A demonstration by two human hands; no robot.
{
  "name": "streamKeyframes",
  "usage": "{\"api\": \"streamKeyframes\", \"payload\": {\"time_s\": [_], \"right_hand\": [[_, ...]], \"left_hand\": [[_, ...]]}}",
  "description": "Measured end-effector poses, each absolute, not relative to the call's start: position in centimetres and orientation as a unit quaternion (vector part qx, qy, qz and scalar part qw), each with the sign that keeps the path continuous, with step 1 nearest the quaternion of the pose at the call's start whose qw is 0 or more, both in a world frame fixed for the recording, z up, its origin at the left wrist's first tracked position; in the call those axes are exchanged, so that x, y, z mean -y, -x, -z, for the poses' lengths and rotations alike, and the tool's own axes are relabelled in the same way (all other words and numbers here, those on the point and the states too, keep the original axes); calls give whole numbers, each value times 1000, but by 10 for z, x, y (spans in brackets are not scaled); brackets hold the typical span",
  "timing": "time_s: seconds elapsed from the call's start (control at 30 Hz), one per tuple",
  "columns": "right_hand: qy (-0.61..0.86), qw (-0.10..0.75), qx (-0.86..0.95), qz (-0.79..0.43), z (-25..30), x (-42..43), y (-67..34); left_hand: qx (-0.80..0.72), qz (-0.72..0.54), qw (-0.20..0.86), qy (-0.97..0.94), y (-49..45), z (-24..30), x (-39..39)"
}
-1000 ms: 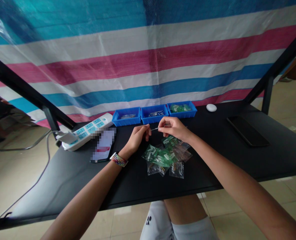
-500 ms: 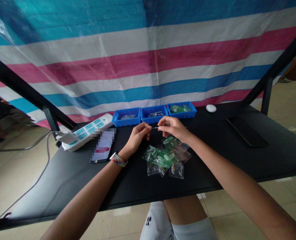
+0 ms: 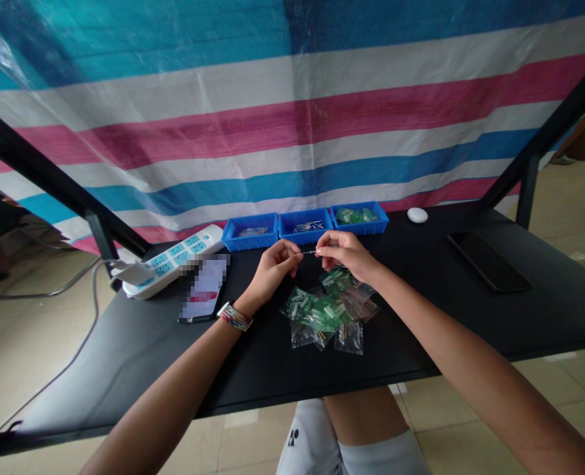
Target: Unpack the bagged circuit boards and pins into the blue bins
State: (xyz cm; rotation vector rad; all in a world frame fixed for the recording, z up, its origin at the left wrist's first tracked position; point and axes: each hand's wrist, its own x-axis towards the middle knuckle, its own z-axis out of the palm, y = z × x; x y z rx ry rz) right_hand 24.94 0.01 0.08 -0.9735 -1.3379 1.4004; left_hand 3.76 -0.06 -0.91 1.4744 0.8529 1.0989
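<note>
Between my two hands runs a thin, silvery metal rod (image 3: 308,253), too small to name more exactly. The fingertips of my left hand (image 3: 278,264) pinch its left end. At the other end, my right hand (image 3: 344,254) grips it between thumb and fingers. Below the hands lies a pile of small plastic packets, some green (image 3: 316,310) with pale pieces inside, some clear (image 3: 349,338) with short brass-coloured pieces. Just behind the hands stands a blue bin (image 3: 302,241) holding several slim metal rods.
Beside that bin are a left blue bin (image 3: 250,243) with clear packets and a right blue bin (image 3: 360,227) with green ones. A power strip (image 3: 173,264) and a lit phone (image 3: 204,290) lie left; a white oval object (image 3: 417,215) and dark phone (image 3: 489,261) lie right.
My hands have drawn slightly apart, the right one shifting a little to the right, so more of the thin rod shows between them. The packets and bins are unmoved.
</note>
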Motion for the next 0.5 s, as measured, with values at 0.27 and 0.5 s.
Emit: {"api": "streamKeyframes", "payload": {"time_s": [0.27, 0.5], "right_hand": [[445, 622, 496, -411, 2, -27, -268], [474, 646, 535, -268, 9, -48, -271]], "left_hand": [[-357, -452, 562, -594, -37, 14, -3], [-354, -442, 564, -601, -37, 15, -1]]}}
